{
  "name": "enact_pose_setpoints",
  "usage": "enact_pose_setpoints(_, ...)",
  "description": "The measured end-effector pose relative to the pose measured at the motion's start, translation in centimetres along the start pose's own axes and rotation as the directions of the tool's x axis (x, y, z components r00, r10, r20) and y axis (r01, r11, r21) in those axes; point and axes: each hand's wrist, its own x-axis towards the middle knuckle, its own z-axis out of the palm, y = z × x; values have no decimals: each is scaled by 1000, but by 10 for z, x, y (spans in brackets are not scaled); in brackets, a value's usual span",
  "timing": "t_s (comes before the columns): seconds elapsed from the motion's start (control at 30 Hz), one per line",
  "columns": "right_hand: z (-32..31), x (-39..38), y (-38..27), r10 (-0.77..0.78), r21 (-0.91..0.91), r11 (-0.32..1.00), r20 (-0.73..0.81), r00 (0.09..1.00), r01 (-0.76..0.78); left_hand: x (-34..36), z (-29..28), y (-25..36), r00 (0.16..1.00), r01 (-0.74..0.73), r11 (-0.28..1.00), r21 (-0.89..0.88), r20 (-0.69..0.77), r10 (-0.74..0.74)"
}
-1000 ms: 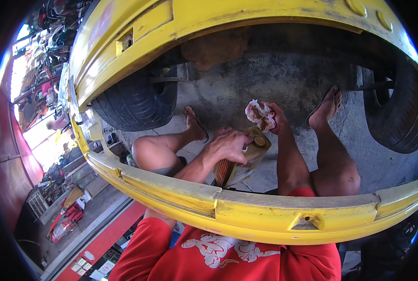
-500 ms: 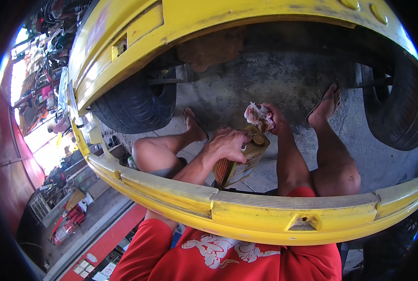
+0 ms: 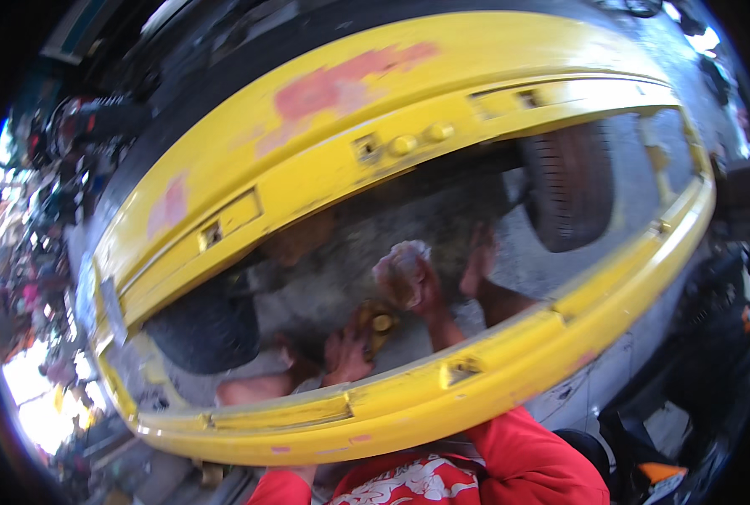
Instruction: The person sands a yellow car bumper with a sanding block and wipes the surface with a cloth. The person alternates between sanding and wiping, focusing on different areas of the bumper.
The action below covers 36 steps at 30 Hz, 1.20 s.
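Note:
Beneath a yellow vehicle body my left hand [image 3: 346, 350] holds a rectangular yellow metal can [image 3: 381, 324] with a round cap on top. The picture is blurred, but the fingers lie along the can's left side and top. To the right and farther off, my right hand [image 3: 427, 295] is closed round a crumpled whitish rag [image 3: 401, 259] with brownish stains. The rag is up off the can and apart from it. Both forearms pass behind the yellow bumper bar [image 3: 408, 380], which hides part of them and the can's lower end.
The yellow body panel [image 3: 333, 126] with pinkish patches arches over the far side. Black tires stand at the left [image 3: 202, 328] and right [image 3: 570, 185]. My bare legs and feet [image 3: 479, 261] are on the grey concrete floor. A dark motorcycle [image 3: 686, 387] stands at right.
The view has tilted and swung, showing more of the yellow panel. The right hand has lifted the rag away from the can. My left hand stays at the can.

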Motion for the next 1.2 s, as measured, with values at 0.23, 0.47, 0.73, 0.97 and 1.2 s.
enact_pose_setpoints(0.23, 28, -52, 31, -208, -206, 968, -324, 923, 146, 23, 20, -29, 994, -11, 1000, -23, -111, 8)
enact_pose_setpoints(0.47, 83, -134, 60, -355, -273, 927, -407, 842, 259, 29, 12, -35, 980, -104, 994, 30, -166, 108)
enact_pose_setpoints(0.73, 183, -260, 26, -495, -285, 862, -289, 819, 420, -32, 15, -17, 856, -394, 907, 146, -301, 420)
enact_pose_setpoints(0.97, 257, -360, -57, -883, -407, 449, -65, 465, 796, -83, -4, 38, 904, -317, 929, -191, 234, 357)
enact_pose_setpoints(1.2, 346, -376, -169, -964, -705, -19, 200, 173, 708, -136, -71, 73, 768, -535, 786, -309, 211, 605)
